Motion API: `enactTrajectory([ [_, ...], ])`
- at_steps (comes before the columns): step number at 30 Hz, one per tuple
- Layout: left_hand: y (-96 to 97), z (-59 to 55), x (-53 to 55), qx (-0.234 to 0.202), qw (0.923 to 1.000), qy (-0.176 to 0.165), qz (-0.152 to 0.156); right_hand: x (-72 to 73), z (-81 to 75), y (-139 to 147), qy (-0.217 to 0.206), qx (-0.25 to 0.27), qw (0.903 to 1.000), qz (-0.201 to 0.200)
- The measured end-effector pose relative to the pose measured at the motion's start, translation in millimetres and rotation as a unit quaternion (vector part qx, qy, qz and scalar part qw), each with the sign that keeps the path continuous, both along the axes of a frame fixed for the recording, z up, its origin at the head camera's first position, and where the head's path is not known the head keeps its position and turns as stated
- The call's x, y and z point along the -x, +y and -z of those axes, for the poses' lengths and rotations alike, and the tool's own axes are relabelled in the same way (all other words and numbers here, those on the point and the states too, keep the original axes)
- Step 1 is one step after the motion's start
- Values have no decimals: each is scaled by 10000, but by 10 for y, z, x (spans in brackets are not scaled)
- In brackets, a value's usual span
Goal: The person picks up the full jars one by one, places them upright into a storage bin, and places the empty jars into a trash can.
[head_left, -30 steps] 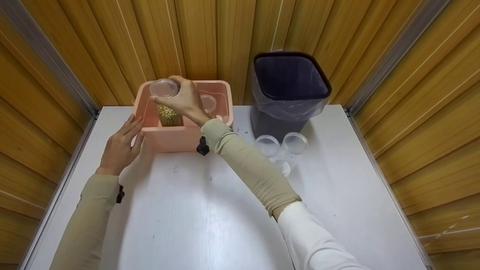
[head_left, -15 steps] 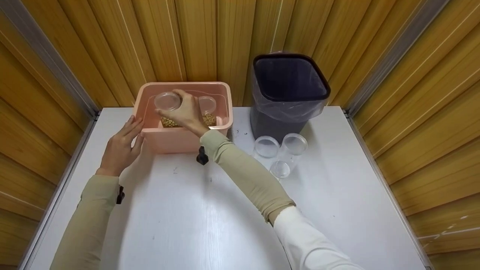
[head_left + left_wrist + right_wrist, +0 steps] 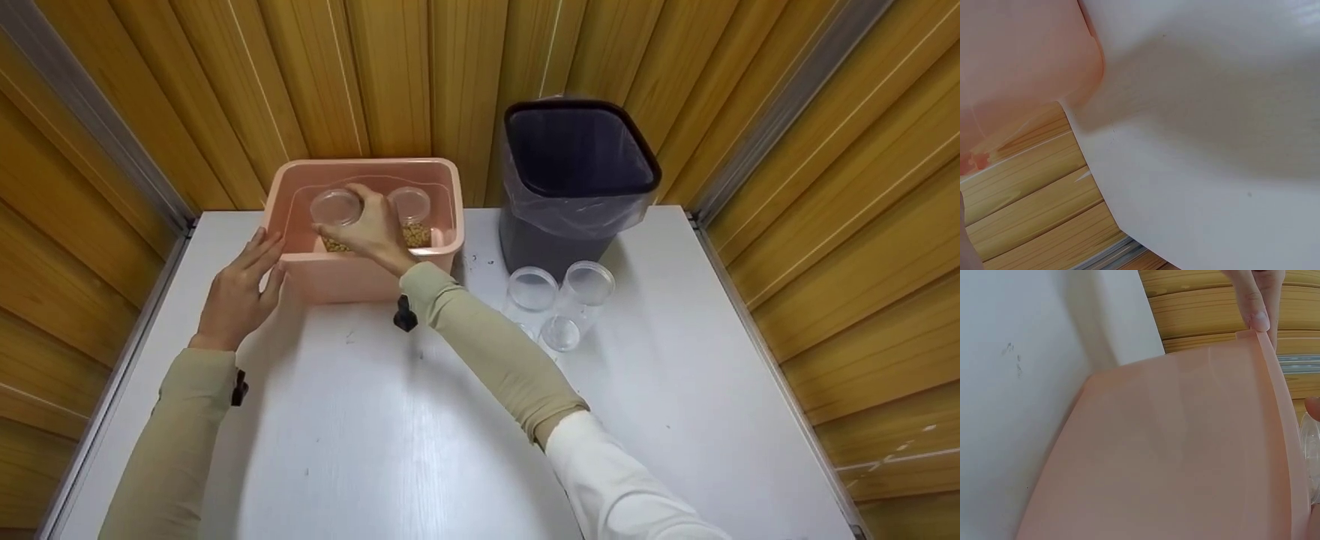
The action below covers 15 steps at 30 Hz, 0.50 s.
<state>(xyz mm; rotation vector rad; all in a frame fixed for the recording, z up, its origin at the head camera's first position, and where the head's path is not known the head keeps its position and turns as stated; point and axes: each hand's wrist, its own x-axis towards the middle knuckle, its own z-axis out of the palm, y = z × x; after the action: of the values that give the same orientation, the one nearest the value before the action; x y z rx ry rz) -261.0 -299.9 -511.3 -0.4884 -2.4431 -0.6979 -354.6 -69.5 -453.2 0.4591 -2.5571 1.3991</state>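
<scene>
Wood-look panels [image 3: 390, 82] behind, white table [image 3: 360, 450] below. Head: right hand [image 3: 367, 229] has thumb and fingers curled round a clear lidded jar [image 3: 335, 208], inside the pink bin [image 3: 352, 281]. Second jar [image 3: 411, 214] with yellowish pellets just right of those fingers; two empty-looking jars [image 3: 532, 289] and dark lined bin [image 3: 540, 251] farther right. Left hand [image 3: 240, 292]: fingers fairly straight, against bin corner, left of the held jar. Step looks like placing or lifting that jar; can't tell which. Next move probably calls for keeping it upright, clear of its neighbor, bin steadied. Left wrist: bin wall, table; fingers' contact not shown. Right wrist: left thumb on the rim, held jar's edge beside a right fingertip [image 3: 1313, 408].
</scene>
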Motion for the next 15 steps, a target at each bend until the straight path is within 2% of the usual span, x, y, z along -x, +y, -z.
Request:
enactTrajectory([
  [15,1,-15,-2,-70,10000,2,7,13,7,-12,-145,-329,9992,150],
])
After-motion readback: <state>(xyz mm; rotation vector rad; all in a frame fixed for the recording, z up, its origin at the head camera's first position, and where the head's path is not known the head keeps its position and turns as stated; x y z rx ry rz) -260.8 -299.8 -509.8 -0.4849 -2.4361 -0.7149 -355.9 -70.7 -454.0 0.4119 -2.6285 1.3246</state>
